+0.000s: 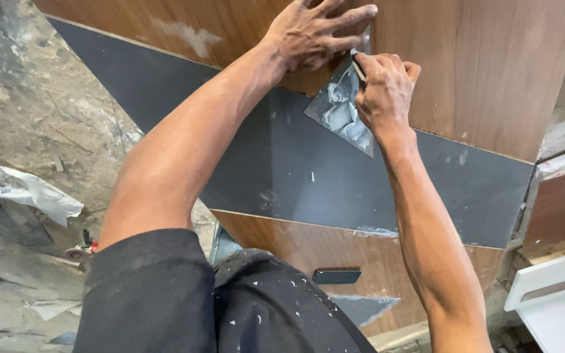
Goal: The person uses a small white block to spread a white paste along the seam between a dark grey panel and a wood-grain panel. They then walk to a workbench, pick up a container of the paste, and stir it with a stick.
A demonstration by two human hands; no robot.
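Your right hand is closed on a peeling film, a grey triangle running long from one o'clock to five o'clock, just left of your knuckles. Your left hand, at eleven o'clock from it, lies spread flat on the panel, empty, touching the film's top.

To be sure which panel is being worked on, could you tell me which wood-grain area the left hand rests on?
The upper wood panel, above the dark band; the left hand lies flat on it, while the lower wood panel sits untouched.
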